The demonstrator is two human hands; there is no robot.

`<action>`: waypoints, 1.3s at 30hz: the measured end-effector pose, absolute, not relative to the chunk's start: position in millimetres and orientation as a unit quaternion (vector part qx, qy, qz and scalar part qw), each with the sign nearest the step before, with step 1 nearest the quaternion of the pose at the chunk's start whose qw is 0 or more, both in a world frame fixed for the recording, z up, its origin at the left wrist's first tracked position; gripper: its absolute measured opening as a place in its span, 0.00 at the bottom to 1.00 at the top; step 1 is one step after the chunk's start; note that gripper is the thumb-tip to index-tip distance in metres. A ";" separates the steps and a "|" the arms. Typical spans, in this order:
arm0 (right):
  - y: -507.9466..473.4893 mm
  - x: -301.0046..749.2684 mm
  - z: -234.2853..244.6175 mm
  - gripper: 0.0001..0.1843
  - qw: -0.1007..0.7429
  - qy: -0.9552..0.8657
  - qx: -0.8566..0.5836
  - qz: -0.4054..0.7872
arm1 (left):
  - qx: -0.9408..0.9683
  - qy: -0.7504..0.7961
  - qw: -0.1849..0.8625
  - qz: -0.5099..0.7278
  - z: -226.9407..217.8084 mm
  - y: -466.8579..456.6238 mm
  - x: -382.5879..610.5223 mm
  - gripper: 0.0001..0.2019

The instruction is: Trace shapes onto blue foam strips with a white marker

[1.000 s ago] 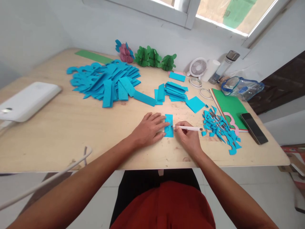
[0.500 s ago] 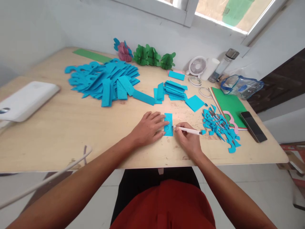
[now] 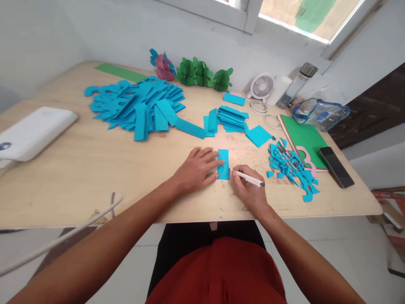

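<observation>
Bright daylight from window (image 3: 311, 19); faint sheen on tabletop (image 3: 167, 156); edges stretched, slightly soft.

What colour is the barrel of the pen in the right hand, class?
The pen barrel is white, seen best in the head view.

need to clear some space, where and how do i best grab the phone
Probably pinch the long edges of the phone near its near end, coming from the near right: it lies flat and slim, its far end closer to the green sheet.
</observation>
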State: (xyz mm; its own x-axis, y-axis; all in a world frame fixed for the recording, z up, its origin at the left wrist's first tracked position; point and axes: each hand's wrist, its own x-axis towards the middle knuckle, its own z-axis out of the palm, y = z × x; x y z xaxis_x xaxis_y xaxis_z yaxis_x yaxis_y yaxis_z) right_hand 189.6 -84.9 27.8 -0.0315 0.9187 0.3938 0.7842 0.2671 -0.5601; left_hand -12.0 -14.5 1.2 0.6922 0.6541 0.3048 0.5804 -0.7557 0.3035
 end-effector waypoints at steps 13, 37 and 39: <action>-91.1 191.3 23.1 0.08 0.333 -0.750 -0.572 0.024 | 0.915 0.337 0.090 0.201 0.4 -14.3 -11.9 0.20; -98.6 191.2 21.1 0.08 0.323 -0.764 -0.559 -0.004 | 0.914 0.347 0.092 0.190 0.8 -15.1 -12.2 0.19; -98.7 191.5 20.9 0.08 0.323 -0.765 -0.558 -0.004 | 0.914 0.346 0.091 0.190 0.8 -15.1 -12.3 0.19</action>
